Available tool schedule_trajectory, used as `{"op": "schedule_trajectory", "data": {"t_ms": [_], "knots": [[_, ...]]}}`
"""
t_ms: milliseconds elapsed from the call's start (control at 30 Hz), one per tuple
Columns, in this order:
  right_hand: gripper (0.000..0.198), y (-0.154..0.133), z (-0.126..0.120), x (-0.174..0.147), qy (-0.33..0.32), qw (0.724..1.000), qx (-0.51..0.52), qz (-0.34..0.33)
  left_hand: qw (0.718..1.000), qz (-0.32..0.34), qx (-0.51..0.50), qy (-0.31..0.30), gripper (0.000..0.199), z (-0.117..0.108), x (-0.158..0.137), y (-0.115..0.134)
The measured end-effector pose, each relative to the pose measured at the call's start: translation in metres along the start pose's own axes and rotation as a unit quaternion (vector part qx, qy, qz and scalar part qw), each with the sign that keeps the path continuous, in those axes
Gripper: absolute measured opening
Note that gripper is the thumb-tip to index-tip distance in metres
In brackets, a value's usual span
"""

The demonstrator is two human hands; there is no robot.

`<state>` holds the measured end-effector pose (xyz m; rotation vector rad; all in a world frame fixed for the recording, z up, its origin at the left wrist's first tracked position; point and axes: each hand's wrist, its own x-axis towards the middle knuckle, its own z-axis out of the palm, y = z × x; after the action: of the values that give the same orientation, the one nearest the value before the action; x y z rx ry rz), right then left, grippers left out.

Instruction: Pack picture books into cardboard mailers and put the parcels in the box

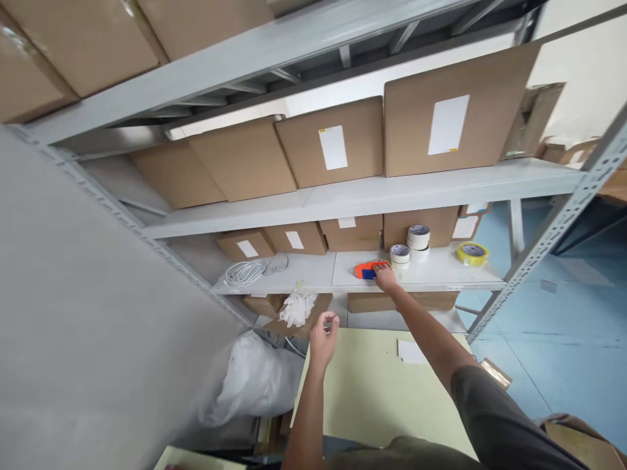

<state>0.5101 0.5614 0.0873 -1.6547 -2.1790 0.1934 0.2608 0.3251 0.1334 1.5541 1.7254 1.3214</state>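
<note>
My right hand reaches out to the middle shelf, its fingers closed over a flat orange-and-blue object that lies on the shelf board. The hand hides part of it, so its exact kind cannot be made out. Just right of it stand short stacks of white tape rolls. My left hand hovers over the near end of the pale yellow table. Its fingers are loosely curled, with a gap to the thumb and nothing visible between them. White gloves or cloths lie in a bunch just beyond it.
A grey metal rack holds several cardboard boxes. A yellow tape roll and a coiled white cable share the middle shelf. White paper lies on the table. A large white sack stands at the left.
</note>
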Motion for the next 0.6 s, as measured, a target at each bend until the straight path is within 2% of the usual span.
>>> {"op": "schedule_trajectory", "data": {"t_ms": [167, 333, 433, 600], "knots": [[0.053, -0.006, 0.005, -0.014, 0.108, 0.992, 0.054, -0.024, 0.999, -0.033, 0.004, 0.000, 0.035, -0.010, -0.011, -0.019], [0.052, -0.037, 0.006, -0.048, 0.145, 0.970, 0.161, -0.112, 0.998, -0.048, 0.031, -0.014, 0.034, -0.014, -0.028, -0.044], [0.056, -0.064, 0.016, -0.070, 0.112, 0.951, 0.236, -0.166, 0.997, -0.050, 0.066, -0.011, 0.039, -0.020, -0.043, -0.057], [0.057, -0.116, 0.052, -0.101, 0.001, 0.924, 0.307, -0.228, 0.987, -0.079, 0.134, 0.028, 0.045, -0.048, -0.080, -0.080]]}}
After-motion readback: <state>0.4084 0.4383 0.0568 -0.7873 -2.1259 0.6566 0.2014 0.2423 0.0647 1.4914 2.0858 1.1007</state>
